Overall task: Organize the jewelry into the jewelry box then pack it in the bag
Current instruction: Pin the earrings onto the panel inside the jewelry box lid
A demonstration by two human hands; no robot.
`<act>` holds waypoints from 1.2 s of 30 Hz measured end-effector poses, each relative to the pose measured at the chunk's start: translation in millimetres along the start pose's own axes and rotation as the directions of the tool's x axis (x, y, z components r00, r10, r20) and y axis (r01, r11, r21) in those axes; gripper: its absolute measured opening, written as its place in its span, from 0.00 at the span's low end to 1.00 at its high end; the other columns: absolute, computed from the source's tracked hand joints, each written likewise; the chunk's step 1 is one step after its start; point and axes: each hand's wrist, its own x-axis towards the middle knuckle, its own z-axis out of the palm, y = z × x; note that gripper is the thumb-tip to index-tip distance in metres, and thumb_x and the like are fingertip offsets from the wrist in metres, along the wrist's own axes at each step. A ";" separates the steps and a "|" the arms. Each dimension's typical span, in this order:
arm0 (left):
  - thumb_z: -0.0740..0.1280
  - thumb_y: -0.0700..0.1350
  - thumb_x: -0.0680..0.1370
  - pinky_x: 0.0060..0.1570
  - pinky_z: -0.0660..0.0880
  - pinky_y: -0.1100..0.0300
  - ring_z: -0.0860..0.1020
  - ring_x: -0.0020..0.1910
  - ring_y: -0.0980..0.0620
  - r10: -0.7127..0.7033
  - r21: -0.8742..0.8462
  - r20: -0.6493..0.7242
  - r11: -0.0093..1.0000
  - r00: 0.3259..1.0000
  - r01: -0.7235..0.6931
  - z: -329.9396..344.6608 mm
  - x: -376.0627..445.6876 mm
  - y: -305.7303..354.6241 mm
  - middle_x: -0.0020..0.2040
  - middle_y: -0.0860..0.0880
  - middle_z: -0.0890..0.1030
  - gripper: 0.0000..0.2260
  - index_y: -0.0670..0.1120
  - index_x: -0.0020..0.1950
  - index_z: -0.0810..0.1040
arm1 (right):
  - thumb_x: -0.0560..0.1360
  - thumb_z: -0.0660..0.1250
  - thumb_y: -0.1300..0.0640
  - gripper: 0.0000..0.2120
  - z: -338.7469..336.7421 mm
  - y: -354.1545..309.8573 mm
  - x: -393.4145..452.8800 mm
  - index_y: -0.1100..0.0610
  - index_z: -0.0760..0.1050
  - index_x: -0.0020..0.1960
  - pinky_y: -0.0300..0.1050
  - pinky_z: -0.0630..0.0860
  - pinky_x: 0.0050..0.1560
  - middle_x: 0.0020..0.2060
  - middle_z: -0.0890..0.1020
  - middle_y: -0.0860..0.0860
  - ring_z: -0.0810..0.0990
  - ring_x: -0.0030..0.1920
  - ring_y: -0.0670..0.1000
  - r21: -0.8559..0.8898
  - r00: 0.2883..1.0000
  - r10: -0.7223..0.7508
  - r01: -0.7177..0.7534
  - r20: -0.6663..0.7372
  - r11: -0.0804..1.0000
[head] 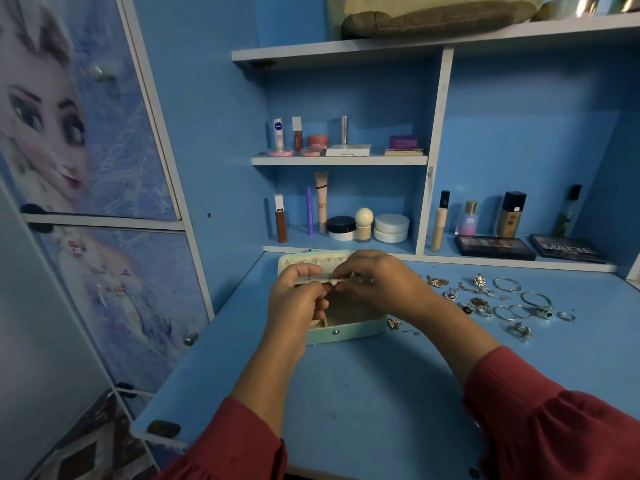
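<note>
Red sleeves (554, 424) come in from the near edge of the blue worktop (363, 393), and both my hands meet over the open jewelry box (346, 332). My left hand (294, 299) curls its fingers in a grip on a pale strip across the box, steadying it, I'd say, so the other hand can work. My right hand (377, 285) pinches something tiny against that strip; too small to tell what, probably an earring going onto its holder. The box sits with its lid (311, 259) tipped back toward the shelves, compartments facing me for easy reach. Off to the right, the remaining jewelry (502, 303) lies spread out, rings and bangles apart so I can pick them singly. Beyond, makeup (346, 223) lines the shelves. A bag I can't pick out for sure.
</note>
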 end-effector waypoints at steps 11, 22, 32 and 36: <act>0.68 0.32 0.73 0.29 0.71 0.60 0.74 0.29 0.53 0.050 -0.090 0.006 0.995 0.999 -0.050 -1.7 3.0 -1.5 0.38 0.47 0.82 0.18 0.52 0.55 0.74 | 0.76 0.67 0.61 0.12 1.9 7.9 -0.6 0.53 0.79 0.58 0.44 0.74 0.56 0.52 0.81 0.48 0.77 0.53 0.48 -0.010 0.998 0.062 -0.062 -0.025 0.998; 0.69 0.35 0.75 0.29 0.72 0.62 0.75 0.33 0.52 0.086 -0.151 -0.054 0.984 0.995 -0.093 -11.5 20.0 2.5 0.43 0.42 0.84 0.17 0.48 0.60 0.70 | 0.75 0.69 0.60 0.08 -45.4 45.8 -31.9 0.47 0.80 0.46 0.41 0.78 0.45 0.40 0.82 0.43 0.80 0.45 0.47 0.169 0.887 0.461 -0.458 0.026 0.872; 0.68 0.40 0.77 0.29 0.71 0.62 0.75 0.29 0.55 0.140 -0.043 -0.128 0.988 0.982 -0.146 -12.3 63.6 13.1 0.40 0.43 0.82 0.05 0.46 0.51 0.73 | 0.71 0.74 0.58 0.05 -48.2 47.1 -36.0 0.49 0.84 0.44 0.31 0.72 0.36 0.34 0.83 0.41 0.78 0.34 0.38 0.018 0.799 0.510 -0.543 0.317 0.839; 0.68 0.42 0.78 0.32 0.74 0.60 0.76 0.32 0.53 0.136 0.031 -0.231 0.991 0.963 -0.133 -20.8 82.0 -4.8 0.38 0.47 0.80 0.08 0.41 0.55 0.78 | 0.71 0.74 0.59 0.05 -49.8 46.5 -37.1 0.48 0.84 0.43 0.33 0.75 0.40 0.37 0.84 0.43 0.80 0.39 0.43 -0.006 0.790 0.524 -0.551 0.318 0.835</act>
